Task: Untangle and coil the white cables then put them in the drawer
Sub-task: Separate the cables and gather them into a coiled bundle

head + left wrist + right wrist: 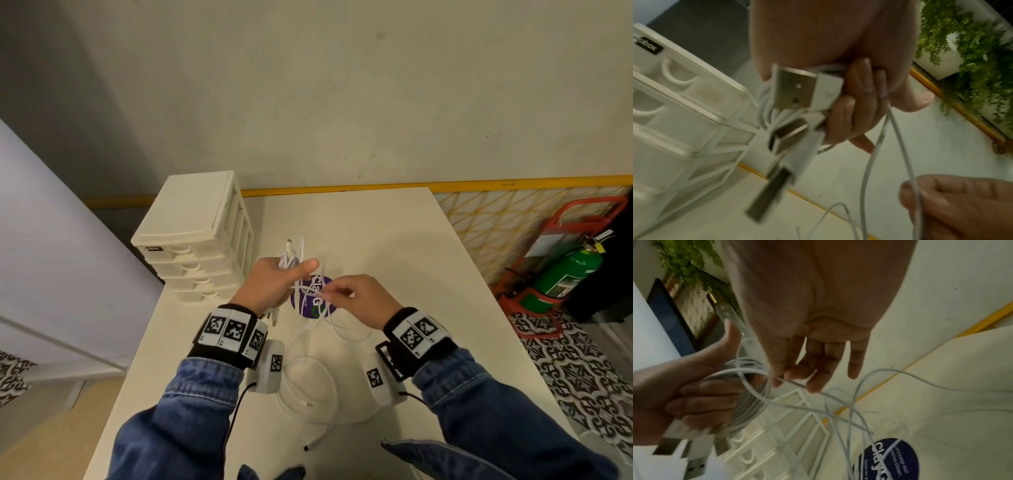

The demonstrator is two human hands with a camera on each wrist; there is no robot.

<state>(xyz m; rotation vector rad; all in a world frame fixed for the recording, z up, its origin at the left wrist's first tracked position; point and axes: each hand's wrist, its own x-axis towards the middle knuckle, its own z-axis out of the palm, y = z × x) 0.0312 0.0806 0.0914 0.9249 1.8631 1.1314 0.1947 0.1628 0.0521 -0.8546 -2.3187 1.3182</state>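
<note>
My left hand (274,281) grips a coiled bundle of white cables (291,258) above the table, its fingers (851,104) curled round the loops. Several USB plugs (797,88) hang out below the fist; they also show in the right wrist view as USB plugs (694,456). My right hand (346,296) pinches a single white strand (795,383) between thumb and fingertips, just right of the bundle (752,394). Loose cable (308,377) trails down in loops onto the table. The cream drawer unit (195,236) stands at the table's back left with every drawer closed.
A round purple sticker (313,298) lies on the white table (428,274) under the hands. A cable end (313,443) rests near the front edge. A green fire extinguisher (565,274) in a red stand sits on the floor to the right.
</note>
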